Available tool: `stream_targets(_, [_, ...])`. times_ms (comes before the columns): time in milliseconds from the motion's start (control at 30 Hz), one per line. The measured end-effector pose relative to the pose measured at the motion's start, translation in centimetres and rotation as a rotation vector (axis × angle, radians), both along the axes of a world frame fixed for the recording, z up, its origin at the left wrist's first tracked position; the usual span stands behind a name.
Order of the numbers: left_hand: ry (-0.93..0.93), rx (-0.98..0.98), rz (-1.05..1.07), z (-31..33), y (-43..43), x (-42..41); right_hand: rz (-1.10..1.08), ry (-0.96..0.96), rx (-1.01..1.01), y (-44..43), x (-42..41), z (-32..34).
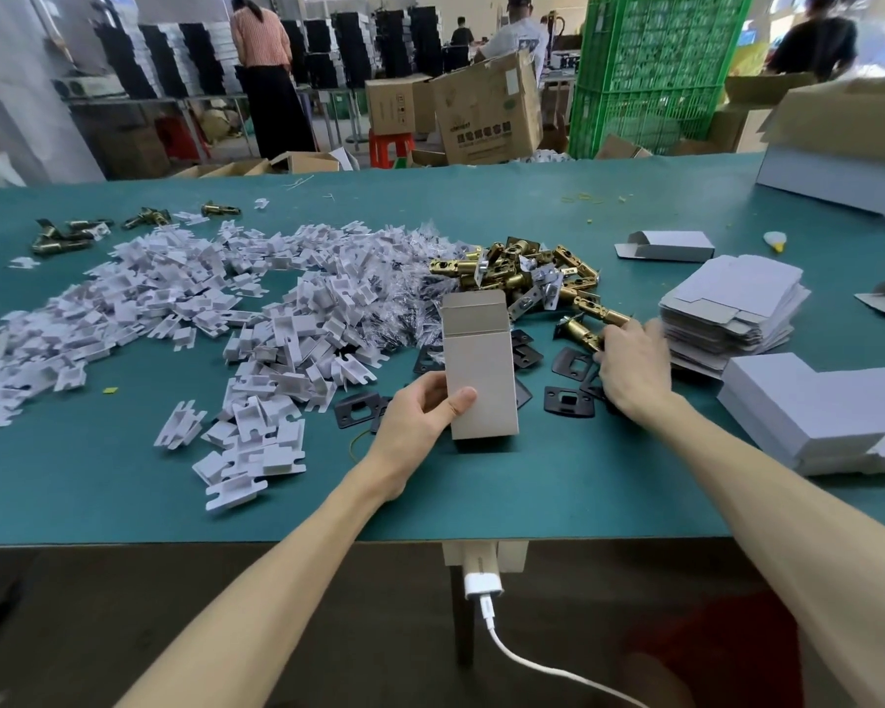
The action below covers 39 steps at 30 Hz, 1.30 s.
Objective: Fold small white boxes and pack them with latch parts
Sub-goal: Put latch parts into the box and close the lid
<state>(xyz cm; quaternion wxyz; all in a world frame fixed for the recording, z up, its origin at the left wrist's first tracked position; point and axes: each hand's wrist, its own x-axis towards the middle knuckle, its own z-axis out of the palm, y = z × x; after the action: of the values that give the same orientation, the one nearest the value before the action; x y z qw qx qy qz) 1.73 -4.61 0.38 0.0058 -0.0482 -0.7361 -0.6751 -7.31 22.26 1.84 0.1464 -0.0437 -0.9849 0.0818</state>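
Observation:
My left hand (422,416) grips a folded small box (479,370) upright on the green table, its top flap standing open. My right hand (632,367) reaches to the right of the box, its fingers curled round a brass latch bolt (581,332) at the near edge of the brass latch pile (522,275). Black strike plates (568,401) lie flat around and under the right hand. A stack of flat unfolded box blanks (731,309) sits to the right of that hand.
A wide heap of white plastic inserts (200,309) covers the table's left half. Clear small bags (420,263) lie beside the latches. Folded boxes (818,416) are piled at the right edge, one more (668,246) farther back. Cartons, a green crate (650,69) and people stand behind the table.

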Motion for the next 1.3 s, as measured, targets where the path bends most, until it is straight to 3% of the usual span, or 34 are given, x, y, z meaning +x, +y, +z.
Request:
stream_targets(133, [0.005, 0.009, -0.004, 0.1, 0.0, 0.1, -0.004, 0.025, -0.012, -0.3, 1.1, 0.2])
stream_targets(333, [0.009, 0.01, -0.001, 0.2, 0.0, 0.2, 0.116, 0.091, -0.267, -0.2, 2.6, 2.1])
stream_targets(667, [0.028, 0.014, -0.06, 0.3, -0.2, 1.0, 0.16, 0.182, -0.274, 1.4, 4.0, 4.2])
stream_targets(1300, [0.072, -0.032, -0.072, 0.2, -0.1, 1.2, 0.115, -0.04, -0.371, 1.1, 5.2, 4.6])
